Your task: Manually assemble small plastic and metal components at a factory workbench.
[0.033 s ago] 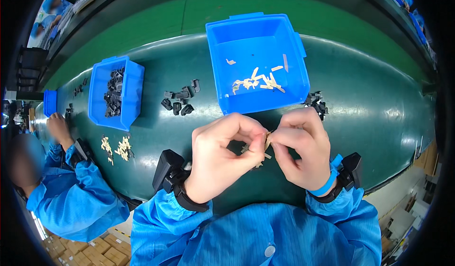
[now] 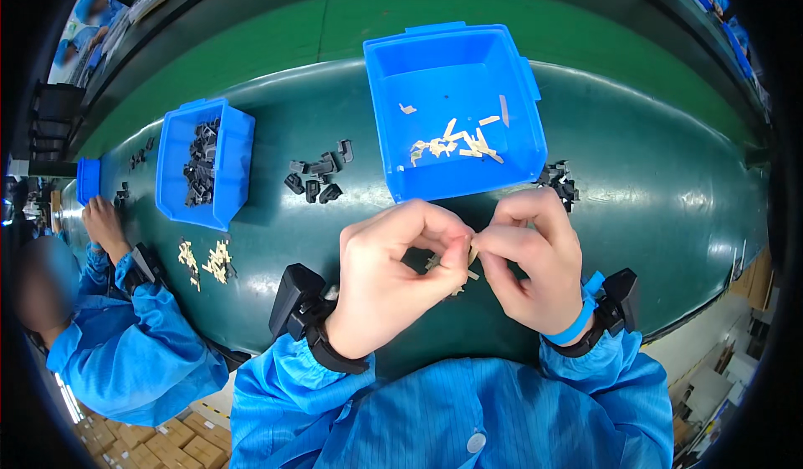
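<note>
My left hand (image 2: 395,272) and my right hand (image 2: 534,260) meet above the bench, thumbs and forefingers pinched, fingertips touching or nearly so. A narrow tan strip (image 2: 473,255) shows at the right fingertips. Whatever the left fingertips grip is hidden behind them. Below and between the hands, more pale strip pieces (image 2: 457,290) lie on the bench, partly covered by my left hand. Just beyond the hands stands a large blue bin (image 2: 456,186) with scattered tan strips (image 2: 477,145) inside. Small black plastic parts (image 2: 559,185) are heaped by its right corner.
Left of the large bin, several black parts (image 2: 318,172) lie on the green bench (image 2: 661,193). A smaller blue bin (image 2: 230,160) holds many more. Tan scraps (image 2: 218,262) are piled nearer. A co-worker in a blue sleeve (image 2: 142,360) works at far left.
My hands keep almost the same pinched pose, with only a tiny shift at the fingertips. The co-worker's hand at the left has moved slightly.
</note>
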A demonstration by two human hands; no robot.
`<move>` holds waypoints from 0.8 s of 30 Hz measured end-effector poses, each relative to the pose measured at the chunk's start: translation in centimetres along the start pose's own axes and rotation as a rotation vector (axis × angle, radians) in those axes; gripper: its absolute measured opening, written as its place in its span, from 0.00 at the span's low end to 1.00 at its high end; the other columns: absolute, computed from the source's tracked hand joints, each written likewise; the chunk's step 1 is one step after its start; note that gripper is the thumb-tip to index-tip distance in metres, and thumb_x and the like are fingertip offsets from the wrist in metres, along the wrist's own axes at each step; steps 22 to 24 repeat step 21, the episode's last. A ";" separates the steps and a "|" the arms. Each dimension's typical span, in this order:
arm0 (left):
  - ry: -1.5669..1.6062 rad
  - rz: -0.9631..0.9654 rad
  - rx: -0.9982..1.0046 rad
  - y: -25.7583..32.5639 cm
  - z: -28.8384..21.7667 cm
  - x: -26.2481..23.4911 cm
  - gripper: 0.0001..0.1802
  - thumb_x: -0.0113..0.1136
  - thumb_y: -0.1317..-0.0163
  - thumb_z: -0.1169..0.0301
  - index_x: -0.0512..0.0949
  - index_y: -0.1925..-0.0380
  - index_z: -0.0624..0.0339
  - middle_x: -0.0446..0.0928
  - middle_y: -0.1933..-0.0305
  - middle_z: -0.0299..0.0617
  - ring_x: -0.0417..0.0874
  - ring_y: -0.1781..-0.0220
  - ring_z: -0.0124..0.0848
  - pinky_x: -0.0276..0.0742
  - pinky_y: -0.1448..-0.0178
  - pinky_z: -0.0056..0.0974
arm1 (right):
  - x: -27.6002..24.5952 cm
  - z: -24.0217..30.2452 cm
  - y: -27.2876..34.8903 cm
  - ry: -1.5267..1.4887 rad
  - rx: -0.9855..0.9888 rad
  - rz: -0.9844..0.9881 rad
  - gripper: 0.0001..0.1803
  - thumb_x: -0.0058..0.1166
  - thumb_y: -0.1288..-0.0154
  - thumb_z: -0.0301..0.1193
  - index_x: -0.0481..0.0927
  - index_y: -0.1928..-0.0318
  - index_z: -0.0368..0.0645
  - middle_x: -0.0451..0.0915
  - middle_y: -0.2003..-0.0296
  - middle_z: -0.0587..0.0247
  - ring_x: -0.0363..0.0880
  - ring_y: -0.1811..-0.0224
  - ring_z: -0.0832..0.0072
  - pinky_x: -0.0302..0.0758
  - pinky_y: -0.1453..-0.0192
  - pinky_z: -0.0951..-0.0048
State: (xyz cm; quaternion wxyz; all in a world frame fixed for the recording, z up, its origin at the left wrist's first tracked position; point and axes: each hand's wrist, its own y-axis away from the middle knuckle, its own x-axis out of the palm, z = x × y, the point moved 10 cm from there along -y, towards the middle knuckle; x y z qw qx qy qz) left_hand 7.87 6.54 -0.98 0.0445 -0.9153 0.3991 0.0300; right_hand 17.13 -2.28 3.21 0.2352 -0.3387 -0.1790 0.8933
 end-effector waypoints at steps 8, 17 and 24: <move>-0.058 0.088 -0.115 -0.1 -0.2 0.1 0.04 0.63 0.46 0.81 0.78 0.70 0.67 0.82 0.72 0.40 0.85 0.72 0.25 0.79 0.69 0.28 | -0.4 1.1 -0.4 0.089 -0.090 0.022 0.12 0.63 0.56 0.23 0.80 0.68 0.49 0.72 0.71 0.66 0.72 0.71 0.68 0.69 0.70 0.70; -0.621 -0.241 0.310 -2.3 -8.1 -2.3 0.02 0.58 0.42 0.83 0.77 0.70 0.67 0.80 0.69 0.39 0.80 0.70 0.23 0.73 0.67 0.24 | -6.2 -1.7 0.4 -0.414 0.082 -0.320 0.08 0.58 0.47 0.17 0.74 0.67 0.39 0.72 0.68 0.59 0.69 0.67 0.76 0.68 0.62 0.79; -1.079 -0.236 0.442 -4.1 -8.9 -0.8 0.04 0.61 0.42 0.80 0.80 0.69 0.59 0.81 0.63 0.37 0.81 0.63 0.32 0.75 0.61 0.28 | -9.3 -5.8 0.9 -0.716 0.243 -0.490 0.09 0.55 0.38 0.23 0.68 0.62 0.40 0.70 0.64 0.62 0.67 0.66 0.82 0.68 0.59 0.80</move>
